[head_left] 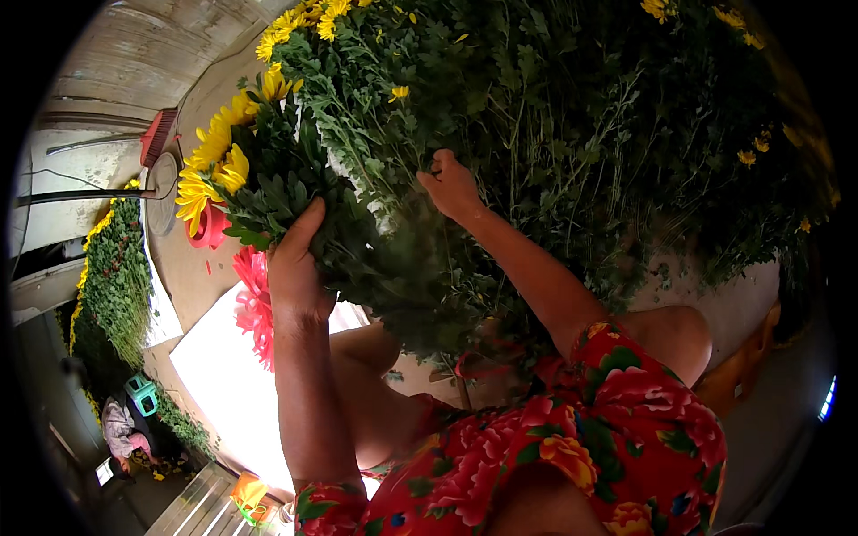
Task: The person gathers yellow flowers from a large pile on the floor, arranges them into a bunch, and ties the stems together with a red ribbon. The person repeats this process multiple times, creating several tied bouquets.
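Observation:
My left hand is closed around the leafy stems of a bunch of yellow chrysanthemums, whose blooms point to the upper left and whose stems trail down towards my lap. My right hand is at the edge of a large heap of chrysanthemum stems, fingers curled near a thin stem; whether it grips that stem is unclear. A pink ribbon bow lies just left of my left wrist. White sheets are on the floor beneath it.
Beyond the bunch are a red tub, a round lid and a red broom head. At left, another flower pile lies near a turquoise stool and a crouching person. An orange bag rests on slats.

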{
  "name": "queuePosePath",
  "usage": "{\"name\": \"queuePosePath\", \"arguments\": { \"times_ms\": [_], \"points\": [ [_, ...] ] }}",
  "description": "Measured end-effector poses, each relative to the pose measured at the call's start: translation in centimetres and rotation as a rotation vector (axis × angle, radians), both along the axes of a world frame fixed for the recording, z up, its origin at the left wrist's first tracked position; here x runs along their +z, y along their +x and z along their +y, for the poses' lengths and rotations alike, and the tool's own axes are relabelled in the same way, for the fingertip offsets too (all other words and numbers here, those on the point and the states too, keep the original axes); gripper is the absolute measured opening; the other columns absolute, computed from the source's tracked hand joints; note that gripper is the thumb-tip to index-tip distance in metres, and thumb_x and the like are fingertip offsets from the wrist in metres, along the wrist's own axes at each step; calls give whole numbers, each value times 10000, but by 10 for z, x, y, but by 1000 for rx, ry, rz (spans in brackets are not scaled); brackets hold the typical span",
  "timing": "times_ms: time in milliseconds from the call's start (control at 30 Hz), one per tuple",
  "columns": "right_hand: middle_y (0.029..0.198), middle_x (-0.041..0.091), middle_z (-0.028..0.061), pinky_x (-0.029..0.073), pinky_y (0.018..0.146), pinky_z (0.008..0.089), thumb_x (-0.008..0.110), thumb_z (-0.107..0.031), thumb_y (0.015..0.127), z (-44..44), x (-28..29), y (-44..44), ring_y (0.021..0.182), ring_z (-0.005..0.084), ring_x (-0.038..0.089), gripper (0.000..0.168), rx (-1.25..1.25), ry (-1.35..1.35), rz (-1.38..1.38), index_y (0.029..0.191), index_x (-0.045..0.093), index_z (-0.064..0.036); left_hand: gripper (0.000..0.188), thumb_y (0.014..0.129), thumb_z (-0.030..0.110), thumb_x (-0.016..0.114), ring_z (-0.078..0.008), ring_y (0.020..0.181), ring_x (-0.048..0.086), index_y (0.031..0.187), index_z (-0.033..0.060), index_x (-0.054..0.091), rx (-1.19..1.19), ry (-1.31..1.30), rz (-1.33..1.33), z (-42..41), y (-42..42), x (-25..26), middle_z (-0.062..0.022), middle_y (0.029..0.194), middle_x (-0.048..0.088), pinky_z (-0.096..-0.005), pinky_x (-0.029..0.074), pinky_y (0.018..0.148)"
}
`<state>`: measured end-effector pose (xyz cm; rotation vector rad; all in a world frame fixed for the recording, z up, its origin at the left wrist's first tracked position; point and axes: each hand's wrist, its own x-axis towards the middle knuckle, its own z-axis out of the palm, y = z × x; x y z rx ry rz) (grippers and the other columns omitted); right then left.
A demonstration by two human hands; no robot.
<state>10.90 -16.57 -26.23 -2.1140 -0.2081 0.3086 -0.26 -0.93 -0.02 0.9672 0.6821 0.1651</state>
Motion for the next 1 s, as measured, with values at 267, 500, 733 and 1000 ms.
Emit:
{"name": "queuePosePath", "arguments": {
  "times_ms": [267,500,733,1000],
  "points": [
    [1403,535,169,458,990,496,584,-267,1001,13,-48,-15,1216,387,566,525,-127,182,264,1442,444,-20,322,946,75,602,-240,950,685,1255,-11,579,6,-116,-39,6,-6,8,-128,1119,674,-372,591,815],
    [921,628,133,497,700,338,584,10,920,-29,202,-55,765,201,618,390,179,431,-432,1307,602,-36,373,933,114,658,-212,1017,651,1285,29,571,68,-31,-114,16,-23,16,-88,1169,656,-364,560,857],
    [801,555,94,468,577,362,609,62,777,-15,242,-115,654,277,575,534,395,267,-570,1283,637,-105,386,934,169,675,-199,1021,640,1288,55,571,60,-89,-204,16,-39,25,-71,1176,646,-348,542,852],
    [800,567,90,502,626,410,636,-21,772,1,241,-127,680,308,602,561,724,175,-494,1322,577,-116,330,860,74,718,-185,880,649,1179,41,636,124,-53,-170,31,-58,14,-55,1036,671,-334,552,771]
  ]
}}
